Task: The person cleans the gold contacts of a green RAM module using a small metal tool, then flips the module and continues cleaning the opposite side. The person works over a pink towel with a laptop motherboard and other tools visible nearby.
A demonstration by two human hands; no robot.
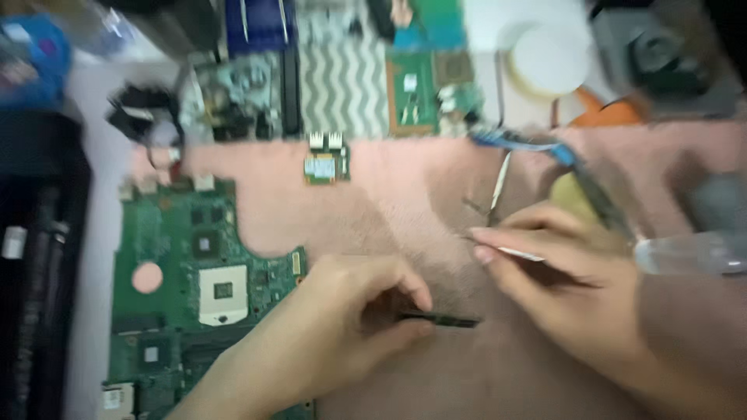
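The left hand [342, 327] is pinching a thin dark strip [440, 319] between thumb and forefinger; the grip is closed on its left end. The strip is lying with its long axis nearly level, running left to right, and its free end is pointing right toward the other hand. It is sitting low over the pink cloth [405, 194] that is covering the bench, near the centre of the view.

The right hand [560, 288] is closing its fingers on a slim silver tool [520, 253], probably tweezers; motion blur is hiding the tip. The tool is lying almost level, just above and to the right of the strip.

A green circuit board [194, 288] is lying to the left, partly under the left wrist. A small green card [327, 166] is resting farther back on the cloth.
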